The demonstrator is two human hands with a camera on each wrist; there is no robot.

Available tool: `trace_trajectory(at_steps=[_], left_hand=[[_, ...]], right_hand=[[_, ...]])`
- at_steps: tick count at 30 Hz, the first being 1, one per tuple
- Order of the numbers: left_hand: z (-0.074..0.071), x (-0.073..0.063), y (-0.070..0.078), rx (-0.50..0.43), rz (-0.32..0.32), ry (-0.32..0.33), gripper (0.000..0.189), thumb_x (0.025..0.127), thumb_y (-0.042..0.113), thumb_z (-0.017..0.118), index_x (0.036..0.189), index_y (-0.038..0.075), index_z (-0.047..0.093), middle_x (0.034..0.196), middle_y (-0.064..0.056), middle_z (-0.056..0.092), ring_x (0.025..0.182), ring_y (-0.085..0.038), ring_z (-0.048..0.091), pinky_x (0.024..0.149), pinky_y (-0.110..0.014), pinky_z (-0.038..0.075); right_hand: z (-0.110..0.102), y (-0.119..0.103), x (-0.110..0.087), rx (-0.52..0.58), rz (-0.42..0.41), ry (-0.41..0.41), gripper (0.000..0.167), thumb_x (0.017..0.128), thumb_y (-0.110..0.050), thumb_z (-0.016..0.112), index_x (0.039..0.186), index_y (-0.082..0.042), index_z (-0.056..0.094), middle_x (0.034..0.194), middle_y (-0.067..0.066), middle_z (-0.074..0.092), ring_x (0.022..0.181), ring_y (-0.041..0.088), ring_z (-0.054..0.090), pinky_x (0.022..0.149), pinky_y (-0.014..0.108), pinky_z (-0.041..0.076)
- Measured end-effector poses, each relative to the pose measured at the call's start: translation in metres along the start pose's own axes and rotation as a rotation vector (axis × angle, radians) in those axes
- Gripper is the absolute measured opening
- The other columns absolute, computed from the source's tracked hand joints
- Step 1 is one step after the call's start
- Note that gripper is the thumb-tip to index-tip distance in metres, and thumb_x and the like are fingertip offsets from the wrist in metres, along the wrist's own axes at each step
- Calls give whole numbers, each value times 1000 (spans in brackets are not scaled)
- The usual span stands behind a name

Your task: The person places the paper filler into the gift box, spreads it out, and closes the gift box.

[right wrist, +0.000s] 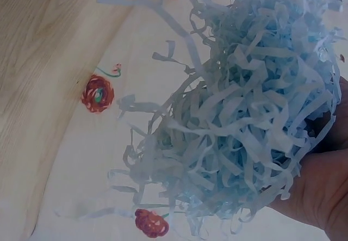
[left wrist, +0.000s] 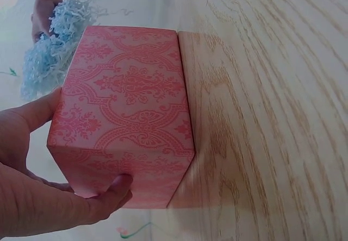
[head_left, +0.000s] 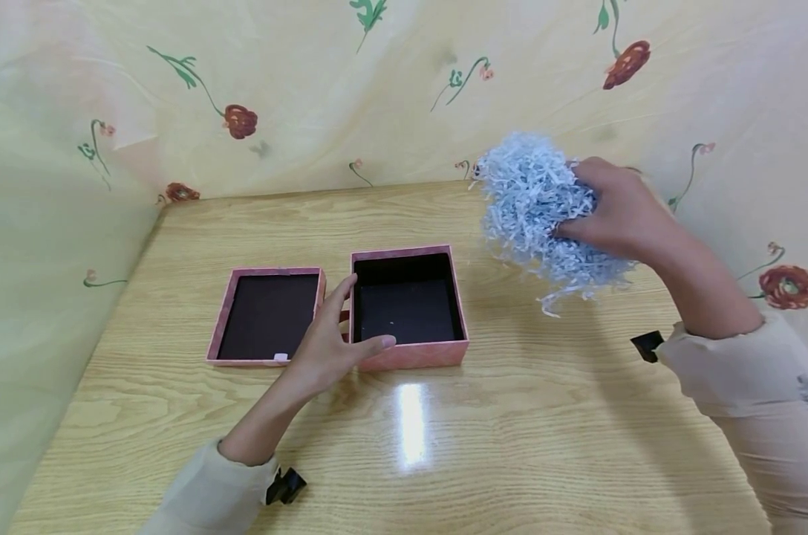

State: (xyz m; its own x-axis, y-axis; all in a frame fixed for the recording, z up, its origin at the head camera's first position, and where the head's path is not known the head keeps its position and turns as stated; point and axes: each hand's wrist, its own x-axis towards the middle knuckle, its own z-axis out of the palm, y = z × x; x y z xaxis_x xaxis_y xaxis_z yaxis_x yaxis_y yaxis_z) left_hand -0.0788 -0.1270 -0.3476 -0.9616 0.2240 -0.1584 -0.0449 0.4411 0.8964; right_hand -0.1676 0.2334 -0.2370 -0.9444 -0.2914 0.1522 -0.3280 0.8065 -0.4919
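Note:
My right hand (head_left: pixel 621 204) grips a big bundle of light blue shredded paper (head_left: pixel 531 200) above the table, right of an open pink patterned box (head_left: pixel 417 357). Loose strips hang from it, and the paper hides most of the fingertips. The box has a black inside and stands upright with nothing large in it. At its near left corner, my left hand (head_left: pixel 324 342) holds it, thumb by the front wall and fingers along the left side. In the left wrist view the fingers (left wrist: pixel 117 192) touch the side wall of the box (left wrist: pixel 128 94).
A shallow pink lid (head_left: pixel 266 316) lies inside up, left of the box, with a small white tab at its front edge. Both stand on a wood-grain table (head_left: pixel 511 446). Flower-printed cloth (head_left: pixel 310 96) rises behind and at the sides.

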Motion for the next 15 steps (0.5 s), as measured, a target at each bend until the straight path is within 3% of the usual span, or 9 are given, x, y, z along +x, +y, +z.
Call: trace_trajectory(at_steps=[15], left_hand=[[0, -1, 1, 14, 22, 6, 103, 77, 40, 80, 155, 27, 13, 158, -4, 17, 134, -41, 36, 95, -55, 46]], right_hand=[[15, -25, 8, 7, -81, -24, 51, 74, 2, 77, 121, 1, 56, 115, 18, 53, 97, 33, 50, 81, 48, 43]])
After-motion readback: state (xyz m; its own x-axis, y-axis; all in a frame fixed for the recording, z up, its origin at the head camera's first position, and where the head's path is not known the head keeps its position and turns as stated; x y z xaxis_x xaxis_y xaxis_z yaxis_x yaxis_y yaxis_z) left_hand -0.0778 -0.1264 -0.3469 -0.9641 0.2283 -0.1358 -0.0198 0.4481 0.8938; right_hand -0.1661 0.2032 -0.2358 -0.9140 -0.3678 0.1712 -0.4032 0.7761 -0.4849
